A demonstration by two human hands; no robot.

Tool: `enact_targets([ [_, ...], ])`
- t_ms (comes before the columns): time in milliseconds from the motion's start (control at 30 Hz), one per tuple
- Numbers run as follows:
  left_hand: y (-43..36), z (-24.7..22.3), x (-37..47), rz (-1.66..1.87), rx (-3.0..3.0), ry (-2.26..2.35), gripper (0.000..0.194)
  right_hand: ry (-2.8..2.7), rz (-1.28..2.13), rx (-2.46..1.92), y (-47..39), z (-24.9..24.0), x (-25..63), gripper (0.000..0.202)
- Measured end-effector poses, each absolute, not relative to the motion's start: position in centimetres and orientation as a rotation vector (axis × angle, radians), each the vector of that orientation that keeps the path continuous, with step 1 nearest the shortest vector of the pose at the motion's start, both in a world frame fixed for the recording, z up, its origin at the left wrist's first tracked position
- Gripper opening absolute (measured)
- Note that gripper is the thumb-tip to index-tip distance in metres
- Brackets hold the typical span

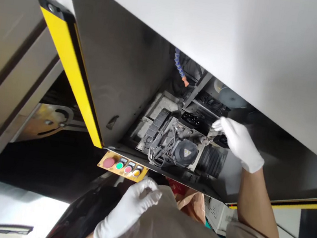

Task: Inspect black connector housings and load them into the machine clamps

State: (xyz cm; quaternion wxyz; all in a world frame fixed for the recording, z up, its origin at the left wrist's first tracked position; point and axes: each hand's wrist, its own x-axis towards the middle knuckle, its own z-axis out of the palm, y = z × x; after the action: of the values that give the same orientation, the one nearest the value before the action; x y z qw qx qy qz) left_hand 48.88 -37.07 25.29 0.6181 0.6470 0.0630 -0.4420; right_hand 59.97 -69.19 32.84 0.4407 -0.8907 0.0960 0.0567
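Note:
My right hand (pixel 240 143), in a white glove, reaches into the machine's working space. Its fingers are bent and pressed together; anything between them is too small to make out. Just below those fingers is a glossy black part (pixel 221 140), partly covered by the hand. A similar black part with round shiny tops (pixel 191 118) sits to the left on the mechanism. My left hand (pixel 129 212), also white-gloved, hovers in front of my body beside the button panel (pixel 123 166). Its fingers curl toward the thumb, and nothing shows in the gap.
A round black motor-like cover (pixel 185 153) with a warning triangle sits among cables. Behind are a blue jointed hose (pixel 179 63) with an orange nozzle and a grey disc (pixel 232 98). A yellow light-curtain bar (pixel 68 65) edges the opening at left; a white panel (pixel 248 37) hangs above.

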Motion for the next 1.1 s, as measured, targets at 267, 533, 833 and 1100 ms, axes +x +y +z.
enact_targets([
  [267,-36.7,24.2,49.0,-1.006,1.408,0.129,0.035,0.206,0.235,-2.555,-69.6,30.9,60.8,0.046],
  [533,-34.8,23.0,47.9,-0.97,1.345,0.132,0.032,0.265,0.203,-2.248,-69.3,30.9,61.0,0.047],
  [833,-30.5,19.3,47.1,-0.931,1.321,0.374,0.043,0.192,-0.265,-1.797,-68.1,27.7,57.4,0.026],
  [1100,-30.2,13.4,44.0,-1.064,1.323,0.318,0.053,0.281,-0.533,-1.795,-66.3,25.8,57.8,0.03],
])
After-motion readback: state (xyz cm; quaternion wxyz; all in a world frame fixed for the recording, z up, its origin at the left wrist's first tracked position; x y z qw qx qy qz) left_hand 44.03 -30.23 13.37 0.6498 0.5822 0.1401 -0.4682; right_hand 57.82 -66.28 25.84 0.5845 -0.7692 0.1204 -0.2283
